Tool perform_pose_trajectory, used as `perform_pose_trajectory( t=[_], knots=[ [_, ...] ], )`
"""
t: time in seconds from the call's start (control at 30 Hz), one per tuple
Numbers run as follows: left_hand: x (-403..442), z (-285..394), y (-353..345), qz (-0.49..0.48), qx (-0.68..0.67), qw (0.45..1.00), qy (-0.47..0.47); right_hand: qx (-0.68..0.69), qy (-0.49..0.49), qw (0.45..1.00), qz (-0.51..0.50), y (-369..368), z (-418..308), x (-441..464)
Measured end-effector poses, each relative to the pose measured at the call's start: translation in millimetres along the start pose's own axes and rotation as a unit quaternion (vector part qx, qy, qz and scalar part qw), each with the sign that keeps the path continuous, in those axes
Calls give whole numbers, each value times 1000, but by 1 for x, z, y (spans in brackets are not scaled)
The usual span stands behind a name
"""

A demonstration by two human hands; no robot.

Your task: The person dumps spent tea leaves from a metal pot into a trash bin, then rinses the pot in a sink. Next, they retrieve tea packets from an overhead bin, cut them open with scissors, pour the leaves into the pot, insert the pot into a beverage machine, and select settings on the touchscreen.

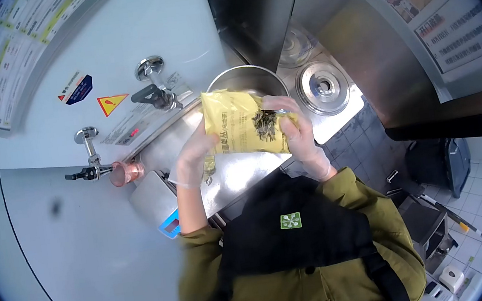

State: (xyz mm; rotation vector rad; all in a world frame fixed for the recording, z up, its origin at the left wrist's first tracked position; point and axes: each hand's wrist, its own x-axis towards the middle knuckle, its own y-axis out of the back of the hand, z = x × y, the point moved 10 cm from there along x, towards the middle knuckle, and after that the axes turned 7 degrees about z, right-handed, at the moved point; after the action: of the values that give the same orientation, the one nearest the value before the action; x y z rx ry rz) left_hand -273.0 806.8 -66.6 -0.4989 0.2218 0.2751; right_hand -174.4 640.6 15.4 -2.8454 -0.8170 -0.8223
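Observation:
A yellow printed bag of dried tea leaves (235,124) is held up in front of me. Dark dried leaves show through a patch on its right half. My left hand (190,156), in a clear plastic glove, grips the bag's left edge. At the right edge, my gloved right hand (300,134) is closed on the bag, its fingers curled over the top corner. Just behind the bag stands a round steel pot (243,73), its lower part hidden by the bag. A small yellow packet (209,166) appears beneath the bag, beside my left hand.
A round metal lid (323,86) rests right of the pot. Two wall taps (157,94) are at the left, with a pinkish measuring cup (125,173) under the lower one. A scale with a blue panel (170,224) sits near my left forearm. A dark bin (438,165) stands on the floor.

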Motion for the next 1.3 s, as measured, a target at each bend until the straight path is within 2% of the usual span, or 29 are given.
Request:
perform_pose_trajectory(
  t=[0.07,0.17,0.27,0.37,0.5,0.53,0.63,0.77,0.87,0.9,0.93,1.0,1.07,1.13,1.17,1.2,1.23,1.27,1.3],
  knots=[
    [3,-1,-8,-49,28,998,14,103,-94,990,-1,-3,32,-4],
    [4,-10,3,-16,34,999,35,249,-259,933,-14,-15,50,-8],
    [1,1,3,18,103,994,39,296,-347,890,-16,-13,70,-17],
    [6,19,-1,42,292,955,19,292,-429,854,44,-10,102,-36],
    [6,25,-18,78,169,982,24,284,-469,830,107,-16,108,-39],
    [7,24,-17,94,163,982,27,274,-433,854,89,-17,119,-37],
    [9,24,-14,127,147,980,32,259,-466,838,111,-23,122,-39],
    [22,10,-3,137,107,981,81,312,-495,808,69,-35,112,-34],
    [29,-1,5,149,99,973,144,435,-603,667,48,-51,120,-47],
    [29,-2,4,152,105,969,165,322,-510,797,-41,-42,112,-31],
    [29,1,-1,154,110,964,185,191,-395,890,-128,-36,97,-17],
    [32,-3,-6,136,114,958,227,13,-218,926,-307,-35,48,1],
    [36,-6,-7,98,111,952,267,128,-288,910,-271,-41,111,-21],
    [43,-17,6,90,87,951,284,290,-470,818,-158,-43,135,-31],
    [46,-23,11,87,72,950,291,379,-599,703,-57,-42,144,-44],
    [47,-22,10,83,57,953,284,447,-700,555,47,-45,140,-59],
    [49,-20,5,63,41,959,274,391,-629,670,-53,-43,140,-45],
    [49,-17,1,45,24,963,264,325,-539,762,-155,-40,137,-36],
    [50,-15,-3,28,8,967,254,343,-538,751,-170,-42,130,-35]
  ],
)
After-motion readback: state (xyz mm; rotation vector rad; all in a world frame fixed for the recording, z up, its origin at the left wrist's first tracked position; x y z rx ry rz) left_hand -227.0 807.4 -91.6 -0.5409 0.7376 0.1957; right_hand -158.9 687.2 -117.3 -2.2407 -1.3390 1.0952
